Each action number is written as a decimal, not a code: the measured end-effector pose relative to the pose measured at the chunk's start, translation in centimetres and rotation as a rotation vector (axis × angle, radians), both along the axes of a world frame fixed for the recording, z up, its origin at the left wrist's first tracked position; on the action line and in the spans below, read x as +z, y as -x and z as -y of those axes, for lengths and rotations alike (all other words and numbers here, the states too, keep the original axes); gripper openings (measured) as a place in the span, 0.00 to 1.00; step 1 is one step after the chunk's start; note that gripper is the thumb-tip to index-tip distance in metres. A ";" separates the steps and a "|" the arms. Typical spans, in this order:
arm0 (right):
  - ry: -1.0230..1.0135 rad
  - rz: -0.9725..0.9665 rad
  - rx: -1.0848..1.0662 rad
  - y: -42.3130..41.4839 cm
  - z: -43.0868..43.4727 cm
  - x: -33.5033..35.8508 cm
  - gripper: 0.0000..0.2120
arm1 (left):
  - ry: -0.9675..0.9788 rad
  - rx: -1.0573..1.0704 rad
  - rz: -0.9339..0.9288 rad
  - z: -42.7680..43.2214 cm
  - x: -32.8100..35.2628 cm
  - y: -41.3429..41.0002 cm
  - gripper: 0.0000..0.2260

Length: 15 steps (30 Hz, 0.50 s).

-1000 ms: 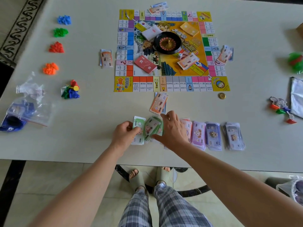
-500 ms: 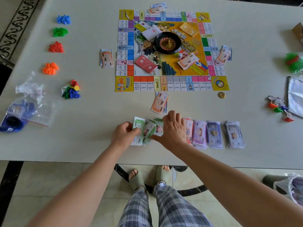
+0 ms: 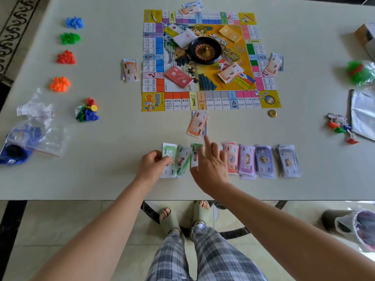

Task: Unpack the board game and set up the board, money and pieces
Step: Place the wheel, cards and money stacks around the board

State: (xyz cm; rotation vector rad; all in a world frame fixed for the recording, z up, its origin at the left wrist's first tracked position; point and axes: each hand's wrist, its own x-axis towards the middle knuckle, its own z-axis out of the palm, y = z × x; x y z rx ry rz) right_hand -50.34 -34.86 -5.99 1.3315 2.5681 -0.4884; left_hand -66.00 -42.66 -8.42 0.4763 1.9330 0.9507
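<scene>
With left grip point(image 3: 153, 166) pinching green banknotes point(image 3: 169, 151) on desk point(image 3: 101, 169), extending right grip point(image 3: 211, 165) fingers, empty, index pointing toward orange banknotes point(image 3: 197, 124).

The table point(image 3: 101, 169) looks smooth and matt. On it, the board point(image 3: 154, 57) is thin printed paper with a slight sheen. The roulette wheel point(image 3: 205, 50) at its centre is glossy black plastic. By the board's near right corner lies a shiny gold metal coin point(image 3: 272, 113). Left of the board are bright plastic pieces point(image 3: 66, 57) and clear crinkled bags point(image 3: 40, 136). The thin paper notes point(image 3: 246, 161) on its near side are printed.

Left hand point(image 3: 154, 166) curled (pinching), right hand point(image 3: 212, 166) open, index extended
</scene>
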 end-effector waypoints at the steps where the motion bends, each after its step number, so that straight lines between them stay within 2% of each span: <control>1: 0.033 -0.004 0.005 0.2 0.3 0.0 0.29 | -0.004 0.002 0.004 0.0 0.0 0.0 0.04; 3: 0.087 -0.031 0.026 1.2 1.0 0.0 0.30 | -0.003 0.006 0.012 0.0 0.2 0.1 0.04; 6: 0.085 -0.047 0.051 2.1 1.2 0.0 0.30 | -0.005 0.041 0.036 0.4 0.6 0.4 0.10; 9: 0.045 -0.063 -0.041 2.0 1.0 -0.3 0.31 | -0.002 0.052 0.027 0.9 0.5 0.9 0.04; 15: 0.123 -0.107 -0.060 2.9 2.8 -1.0 0.34 | -0.004 0.064 -0.042 2.0 0.2 1.5 0.05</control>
